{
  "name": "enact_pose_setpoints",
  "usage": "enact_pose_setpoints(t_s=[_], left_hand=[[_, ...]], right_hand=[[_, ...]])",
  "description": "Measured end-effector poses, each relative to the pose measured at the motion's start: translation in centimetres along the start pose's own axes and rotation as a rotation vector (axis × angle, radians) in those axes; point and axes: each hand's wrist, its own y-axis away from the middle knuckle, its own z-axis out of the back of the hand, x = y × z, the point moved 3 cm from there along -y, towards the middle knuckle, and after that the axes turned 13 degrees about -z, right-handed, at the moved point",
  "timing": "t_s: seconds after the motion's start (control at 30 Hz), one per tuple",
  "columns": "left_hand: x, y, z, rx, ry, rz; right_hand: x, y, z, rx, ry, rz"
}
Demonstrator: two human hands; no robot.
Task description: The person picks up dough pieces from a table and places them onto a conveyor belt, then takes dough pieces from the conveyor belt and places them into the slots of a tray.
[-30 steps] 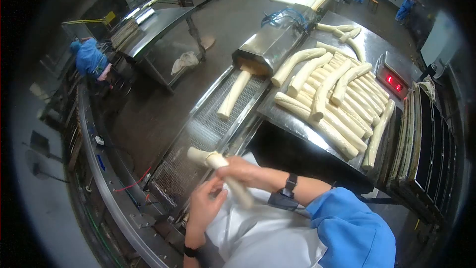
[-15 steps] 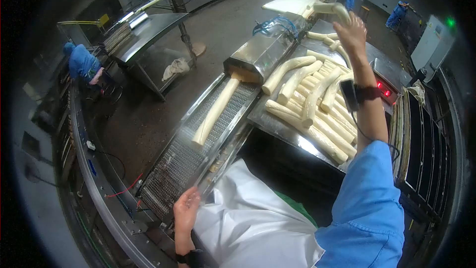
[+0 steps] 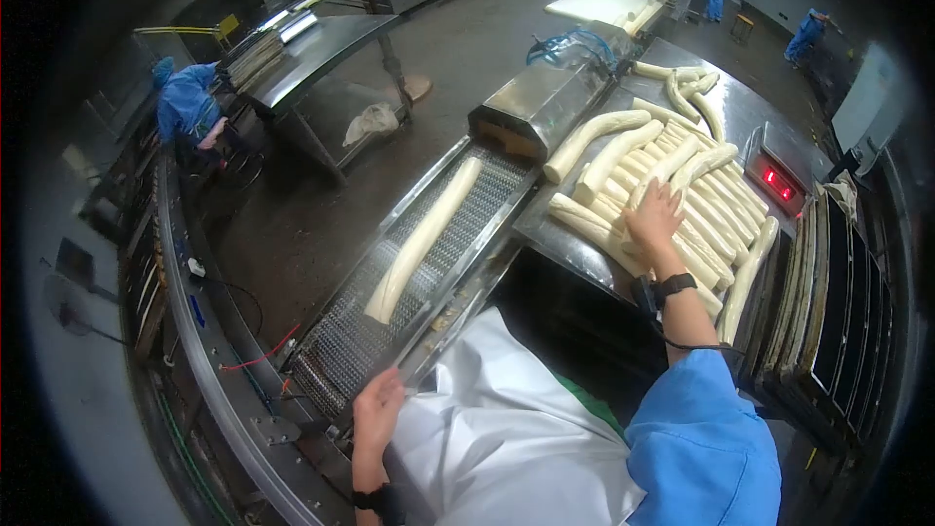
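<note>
My right hand (image 3: 654,222) rests on a pale dough roll (image 3: 672,161) at the near side of a pile of several rolls on the metal table (image 3: 604,278); its fingers are spread over the roll. My left hand (image 3: 378,407) is at the near edge of the mesh conveyor (image 3: 336,351), beside my white apron, with its fingers close together; whether it holds the edge cannot be made out. One long dough roll (image 3: 424,244) lies lengthwise on the conveyor, below the opening of a metal housing (image 3: 526,102).
A scale with red digits (image 3: 779,180) stands at the table's right. Upright dark trays (image 3: 838,302) are stacked beyond it. A person in blue (image 3: 190,107) works at the left by another metal table (image 3: 321,54). Two more people are far back.
My right hand has come back from the far end of the table to the near rolls and no longer has a roll in it. The conveyor roll is wholly out of the housing.
</note>
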Motion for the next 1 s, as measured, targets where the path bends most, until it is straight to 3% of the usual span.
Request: enact_pose_setpoints(t_s=[0.17,0.2,0.27,0.33,0.4,0.43,0.53,0.6,0.7,0.83,0.93,1.0], left_hand=[[0.0,-0.9,0.3,-0.078,-0.048,-0.076],[-1.6,-1.2,0.6,-0.041,-0.210,-0.144],[-3.1,-2.0,1.3,-0.051,-0.378,-0.182],[-3.2,-2.9,2.0,-0.120,-0.521,-0.405],[-2.3,-3.8,2.9,-0.192,-0.649,-0.446],[-1.5,-4.7,3.6,-0.248,-0.653,-0.419],[1.7,-5.9,4.6,-0.237,-0.749,-0.243],[2.9,-6.4,4.7,-0.184,-0.747,-0.062],[-0.2,-5.9,3.7,-0.150,-0.934,-0.069],[0.0,-6.1,1.6,-0.225,-0.915,-0.251],[-0.8,-5.9,1.5,-0.160,-0.783,-0.155],[-0.1,-4.9,2.1,-0.172,-0.790,-0.167]], right_hand=[[-2.0,-1.8,1.9,0.093,-0.033,-0.004],[-2.3,-2.2,2.2,0.128,-0.046,0.000],[-2.6,-1.7,3.7,-0.040,-0.064,0.118],[-4.1,-4.3,1.9,0.124,-0.051,0.044],[-5.4,-5.1,0.9,0.152,-0.145,0.123],[-6.4,-5.9,0.5,0.169,-0.231,0.137],[-7.8,-8.4,-1.8,-0.026,-0.101,0.174],[-8.9,-8.8,-2.2,0.078,-0.084,0.166],[-8.8,-7.0,-2.0,-0.005,0.163,0.212],[-7.4,-2.6,-0.2,-0.052,-0.027,0.197],[-7.4,-2.4,0.0,0.007,-0.127,0.112],[-8.7,-4.4,-2.2,-0.161,-0.024,0.130]])
